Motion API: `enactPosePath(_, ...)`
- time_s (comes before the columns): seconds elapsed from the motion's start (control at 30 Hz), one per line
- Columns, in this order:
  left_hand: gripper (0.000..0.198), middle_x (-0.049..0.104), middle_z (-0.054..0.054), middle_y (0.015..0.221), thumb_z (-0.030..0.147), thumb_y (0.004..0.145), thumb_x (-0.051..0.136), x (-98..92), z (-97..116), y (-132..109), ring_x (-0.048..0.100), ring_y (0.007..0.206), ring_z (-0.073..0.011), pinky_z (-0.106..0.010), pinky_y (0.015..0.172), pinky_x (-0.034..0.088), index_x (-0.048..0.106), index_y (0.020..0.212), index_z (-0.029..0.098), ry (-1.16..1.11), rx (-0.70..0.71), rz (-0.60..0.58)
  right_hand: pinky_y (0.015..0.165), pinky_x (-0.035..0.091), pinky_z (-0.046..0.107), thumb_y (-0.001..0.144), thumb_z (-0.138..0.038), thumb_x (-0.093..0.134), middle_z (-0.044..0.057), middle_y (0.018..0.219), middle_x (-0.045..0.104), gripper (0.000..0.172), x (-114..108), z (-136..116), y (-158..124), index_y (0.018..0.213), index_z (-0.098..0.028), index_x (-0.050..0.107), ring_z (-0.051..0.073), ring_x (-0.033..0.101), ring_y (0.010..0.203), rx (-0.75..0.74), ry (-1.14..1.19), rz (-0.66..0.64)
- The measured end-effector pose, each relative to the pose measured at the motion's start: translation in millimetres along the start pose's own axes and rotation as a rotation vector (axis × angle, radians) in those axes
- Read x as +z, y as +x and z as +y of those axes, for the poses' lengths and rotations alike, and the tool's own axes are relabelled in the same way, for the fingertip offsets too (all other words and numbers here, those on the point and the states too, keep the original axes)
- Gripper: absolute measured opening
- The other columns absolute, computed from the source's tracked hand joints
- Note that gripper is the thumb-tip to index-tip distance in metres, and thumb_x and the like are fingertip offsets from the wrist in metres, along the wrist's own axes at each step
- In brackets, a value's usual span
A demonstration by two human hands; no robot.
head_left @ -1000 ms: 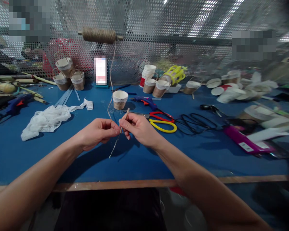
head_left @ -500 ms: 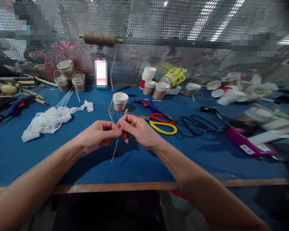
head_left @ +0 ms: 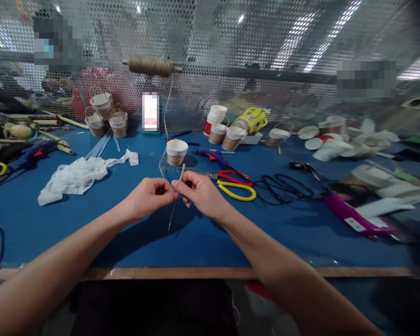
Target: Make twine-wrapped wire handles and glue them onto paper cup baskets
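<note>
My left hand (head_left: 157, 195) pinches twine (head_left: 165, 116) that runs down from the spool (head_left: 150, 66) on the mesh. Against it, my right hand (head_left: 198, 193) grips a thin wire (head_left: 171, 215) with twine wrapped round its upper end (head_left: 182, 171); the bare lower end hangs below the fingers. Both sets of fingertips meet, hiding the exact point of contact. Just behind the hands stands a small cup (head_left: 177, 158) with a brown wrapped side and white rim. Scissors (head_left: 236, 184) with one red and one yellow handle lie to the right of my right hand.
Behind are a blue glue gun (head_left: 213, 156), wrapped cups (head_left: 234, 138) and a phone (head_left: 150, 112). White lace fabric (head_left: 75, 179) lies left. A coiled black cable (head_left: 283, 189) and a purple power strip (head_left: 357, 212) lie right. A wooden edge (head_left: 161, 273) borders the blue table.
The whole view has shifted slightly. The hanging wire end has swung a little to the right and looks shorter below the fingers. Both hands keep their pinch.
</note>
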State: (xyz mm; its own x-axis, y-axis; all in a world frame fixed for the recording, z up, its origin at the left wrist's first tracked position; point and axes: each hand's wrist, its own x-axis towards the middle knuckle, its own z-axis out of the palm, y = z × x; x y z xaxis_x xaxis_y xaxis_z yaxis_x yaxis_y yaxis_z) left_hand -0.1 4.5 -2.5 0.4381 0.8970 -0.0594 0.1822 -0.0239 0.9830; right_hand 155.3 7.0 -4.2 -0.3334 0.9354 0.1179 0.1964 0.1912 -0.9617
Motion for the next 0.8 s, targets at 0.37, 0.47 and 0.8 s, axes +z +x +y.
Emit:
enactPosePath(0.37,0.022,0.04,0.008,0.048,0.029,0.068,0.063,-5.8,0.0,1.1,0.026,0.039,-0.0018,-0.021,0.041,0.014,0.049,0.061,0.013,-0.268,-0.114,-0.16,0.043,0.04,0.019,0.072,-0.038,0.061,-0.004,0.059,0.049,0.026,-1.8,4.1,2.4,0.07,-0.014,0.052,0.005,0.046,0.048,0.033,0.287,-0.152)
enactPosePath(0.47,0.022,0.04,0.007,0.049,0.03,0.067,0.063,-5.2,-1.7,1.7,0.028,0.041,-0.0022,-0.021,0.04,0.015,0.05,0.061,0.013,-0.167,-0.08,-0.106,0.043,0.039,0.019,0.072,-0.04,0.06,-0.005,0.055,0.047,0.028,-1.5,4.3,2.9,0.067,-0.015,0.049,0.005,0.045,0.046,0.015,0.192,-0.097)
enactPosePath(0.8,0.024,0.04,0.007,0.049,0.031,0.067,0.064,-5.1,-0.6,0.5,0.028,0.04,-0.002,-0.021,0.04,0.015,0.05,0.059,0.013,-0.187,-0.077,-0.113,0.042,0.038,0.019,0.072,-0.038,0.061,-0.005,0.054,0.048,0.026,0.0,1.5,0.8,0.067,-0.016,0.048,0.005,0.044,0.044,0.017,0.188,-0.073)
